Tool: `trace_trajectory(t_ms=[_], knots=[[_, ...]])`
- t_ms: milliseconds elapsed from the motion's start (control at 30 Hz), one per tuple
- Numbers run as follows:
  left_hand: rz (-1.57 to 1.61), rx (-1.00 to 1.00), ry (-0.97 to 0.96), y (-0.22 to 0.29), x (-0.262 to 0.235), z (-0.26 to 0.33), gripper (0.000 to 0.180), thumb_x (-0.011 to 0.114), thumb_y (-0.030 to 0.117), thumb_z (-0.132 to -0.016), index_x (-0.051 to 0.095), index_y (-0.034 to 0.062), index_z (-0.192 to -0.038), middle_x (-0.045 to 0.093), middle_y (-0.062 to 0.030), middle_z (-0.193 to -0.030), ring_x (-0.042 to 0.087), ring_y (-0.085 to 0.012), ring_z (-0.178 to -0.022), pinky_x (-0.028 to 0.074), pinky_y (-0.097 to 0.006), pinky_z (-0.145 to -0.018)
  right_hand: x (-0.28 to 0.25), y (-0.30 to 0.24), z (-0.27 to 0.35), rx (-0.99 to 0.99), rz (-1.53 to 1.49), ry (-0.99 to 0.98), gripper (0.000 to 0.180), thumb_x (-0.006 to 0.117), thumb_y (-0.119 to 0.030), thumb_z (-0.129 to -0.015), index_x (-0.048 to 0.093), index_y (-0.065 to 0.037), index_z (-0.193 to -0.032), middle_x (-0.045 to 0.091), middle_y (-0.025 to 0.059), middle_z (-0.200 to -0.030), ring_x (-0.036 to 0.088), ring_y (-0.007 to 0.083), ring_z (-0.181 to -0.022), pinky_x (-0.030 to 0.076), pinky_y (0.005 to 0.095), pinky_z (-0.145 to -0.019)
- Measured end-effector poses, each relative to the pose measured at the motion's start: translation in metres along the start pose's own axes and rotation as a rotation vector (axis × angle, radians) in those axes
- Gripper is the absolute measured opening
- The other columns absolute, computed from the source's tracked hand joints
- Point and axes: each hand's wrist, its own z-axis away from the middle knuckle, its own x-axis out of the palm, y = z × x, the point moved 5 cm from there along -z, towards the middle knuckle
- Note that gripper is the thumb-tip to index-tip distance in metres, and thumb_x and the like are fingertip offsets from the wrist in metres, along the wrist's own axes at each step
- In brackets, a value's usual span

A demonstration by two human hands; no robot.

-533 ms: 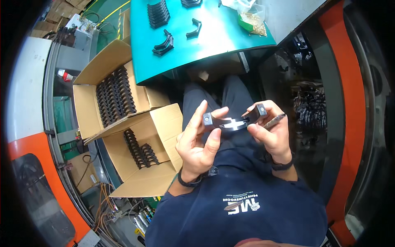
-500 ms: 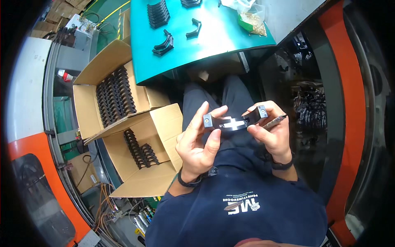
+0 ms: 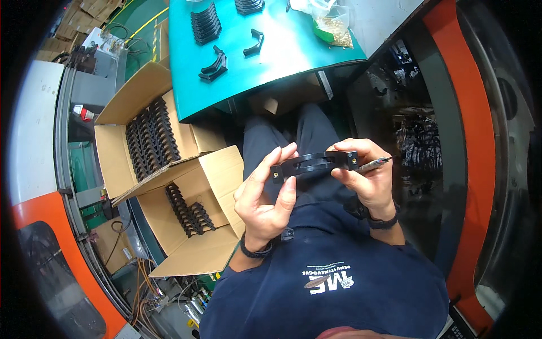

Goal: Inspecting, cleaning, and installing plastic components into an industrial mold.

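Note:
A black curved bracket (image 3: 314,162) with a slot along its arc and a small brass-coloured insert at each end is held up over my lap. My left hand (image 3: 261,204) pinches its left end between thumb and fingers. At the other end my right hand (image 3: 370,179) grips it the same way. A slim pen-like tool (image 3: 374,164) is also tucked in my right hand, its dark tip pointing right; its kind cannot be made out.
Ahead stands a teal-topped table (image 3: 195,100) with stacked black brackets (image 3: 205,25), a few loose brackets (image 3: 214,66) and a bag of small brass-coloured pieces (image 3: 334,29). Two open cartons (image 3: 192,255) holding rows of brackets sit left. An orange machine frame (image 3: 471,130) rises at right.
The bracket has been turned in my hands: its arc now bows upward and its right end sits higher than its left. Both hands keep their hold, and the whole view has shifted slightly.

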Motion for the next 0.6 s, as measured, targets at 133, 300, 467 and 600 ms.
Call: trace_trajectory(t_ms=[133, 300, 467, 600], knots=[[-0.008, 0.065, 0.043, 0.001, 0.001, -0.001, 0.041, 0.069, 0.003, -0.081, 0.056, -0.0109, -0.118, 0.067, -0.0226, -0.106, 0.067, -0.0279, -0.096, 0.051, -0.033, -0.087, 0.000, 0.002, 0.000, -0.044, 0.034, 0.022, 0.037, 0.071, 0.006, -0.078, 0.061, 0.001, -0.113, 0.064, 0.0054, -0.095, 0.058, 0.0035, -0.072, 0.048, 0.0164, -0.064], [-0.089, 0.075, -0.020, 0.001, -0.001, 0.001, 0.041, 0.065, 0.012, -0.088, 0.053, -0.0093, -0.122, 0.065, -0.0235, -0.109, 0.065, -0.0268, -0.097, 0.050, -0.038, -0.090, -0.001, 0.006, 0.002, 0.051, 0.016, 0.037, 0.036, 0.073, -0.007, -0.081, 0.060, 0.001, -0.115, 0.065, 0.0061, -0.093, 0.056, 0.0040, -0.068, 0.045, 0.0169, -0.060], [0.055, -0.084, 0.123, 0.000, 0.005, -0.002, 0.034, 0.060, 0.010, -0.091, 0.053, -0.0080, -0.119, 0.064, -0.0224, -0.111, 0.065, -0.0258, -0.096, 0.050, -0.035, -0.087, 0.006, 0.022, -0.004, 0.061, -0.197, -0.160, 0.076, 0.056, -0.061, -0.085, 0.056, 0.007, -0.119, 0.069, 0.0147, -0.096, 0.049, 0.0042, -0.053, 0.037, 0.0162, -0.048], [0.389, -0.220, -0.027, -0.029, 0.008, -0.003, 0.027, 0.055, 0.008, -0.095, 0.052, -0.0052, -0.118, 0.062, -0.0209, -0.115, 0.064, -0.0241, -0.102, 0.055, -0.031, -0.082, 0.025, 0.035, -0.002, 0.463, -0.347, -0.242, 0.051, 0.054, -0.042, -0.095, 0.059, 0.006, -0.113, 0.070, 0.0125, -0.087, 0.045, 0.0030, -0.048, 0.032, 0.0166, -0.043]])
